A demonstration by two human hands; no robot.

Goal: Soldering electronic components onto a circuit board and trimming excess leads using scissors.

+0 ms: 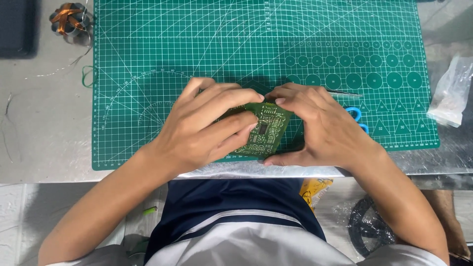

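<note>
You are pinching the green circuit board (263, 129) mid-frame, left hand (204, 125) fingers curled over it, right hand (320, 125) gripping its edge.

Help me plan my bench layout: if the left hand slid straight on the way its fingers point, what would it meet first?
The left hand points rightward across the green circuit board, so it would probably meet the right hand gripping the board's far edge first.

A matt green circuit board (263, 130) is lying over a smooth rubbery cutting mat (197, 44), beside a glossy clear plastic bag (451, 91).
</note>
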